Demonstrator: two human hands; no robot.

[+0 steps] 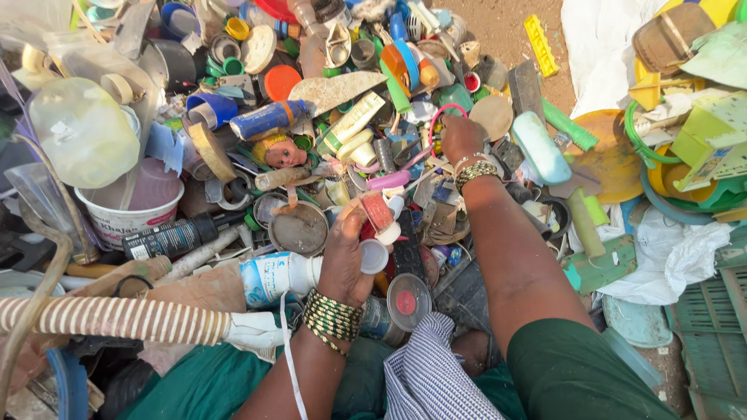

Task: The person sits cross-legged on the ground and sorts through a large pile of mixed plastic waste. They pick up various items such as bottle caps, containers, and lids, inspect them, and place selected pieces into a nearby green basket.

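Two hands sort through a heap of mixed plastic scrap on the ground.

Head view: the left hand (pixel 345 260) is closed around a small reddish plastic piece (pixel 377 210), lifted just above the heap, with a small white cap (pixel 373 256) just beside its fingers. The right hand (pixel 461 138) reaches further into the pile, fingers curled on a thin pink plastic ring (pixel 445 118); how tightly it grips I cannot tell. Both wrists wear beaded bangles. Near the left hand lie a white bottle (pixel 268 277) and a round dark lid (pixel 299 229); a doll's head (pixel 281 152) and a blue can (pixel 268 118) sit further up the heap. A ribbed hose (pixel 117 319) lies at the left edge.
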